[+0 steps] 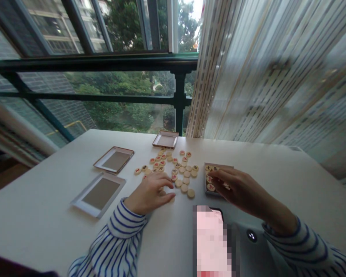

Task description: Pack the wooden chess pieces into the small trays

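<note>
Round wooden Chinese chess pieces (186, 174) lie scattered over the white table, some showing red or black characters and others plain side up. My left hand (151, 192) hovers at their near left edge, thumb and fingers apart, with no piece seen between them; it hides part of the pile. To the right, a shallow box (205, 181) holds rows of chess pieces (210, 187) with characters up. Over this box is my right hand (233, 184), its fingers bent together and their tips down at the pieces. Whatever the right fingertips pinch is hidden, and the hand covers much of the box.
Two shallow trays, a brown-rimmed one (125, 161) and a pale one (119, 184), lie on the left. Another brown-rimmed tray (175, 140) is at the table's far edge. A blurred-out phone (218, 214) and a dark grey flat object (256, 254) lie in front. Beyond are a railing and curtain.
</note>
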A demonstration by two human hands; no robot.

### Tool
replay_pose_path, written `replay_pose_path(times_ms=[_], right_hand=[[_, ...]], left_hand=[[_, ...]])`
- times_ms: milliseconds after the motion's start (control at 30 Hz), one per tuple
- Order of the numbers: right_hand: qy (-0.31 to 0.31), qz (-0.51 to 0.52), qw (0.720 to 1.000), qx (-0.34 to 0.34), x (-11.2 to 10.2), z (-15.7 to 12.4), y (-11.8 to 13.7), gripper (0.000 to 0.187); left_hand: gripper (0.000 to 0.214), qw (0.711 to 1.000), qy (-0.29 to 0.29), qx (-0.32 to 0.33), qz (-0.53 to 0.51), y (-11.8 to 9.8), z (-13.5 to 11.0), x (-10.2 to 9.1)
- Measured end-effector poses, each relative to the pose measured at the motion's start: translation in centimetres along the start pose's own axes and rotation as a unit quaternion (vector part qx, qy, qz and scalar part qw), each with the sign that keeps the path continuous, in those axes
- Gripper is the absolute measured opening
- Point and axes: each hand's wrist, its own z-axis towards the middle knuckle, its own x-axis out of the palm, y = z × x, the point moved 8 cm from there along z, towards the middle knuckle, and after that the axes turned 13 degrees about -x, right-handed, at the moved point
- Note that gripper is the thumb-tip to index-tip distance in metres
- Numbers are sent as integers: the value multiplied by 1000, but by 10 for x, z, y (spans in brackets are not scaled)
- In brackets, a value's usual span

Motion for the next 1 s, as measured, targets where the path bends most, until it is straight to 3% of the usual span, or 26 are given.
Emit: replay_pose_path(times_ms=[400, 1000], right_hand=[[117, 42, 992, -38, 35, 2, 29, 18], [118, 38, 991, -51, 37, 2, 32, 20]], left_hand=[[27, 992, 35, -31, 118, 9, -5, 18], [20, 989, 24, -42, 137, 9, -4, 21]])
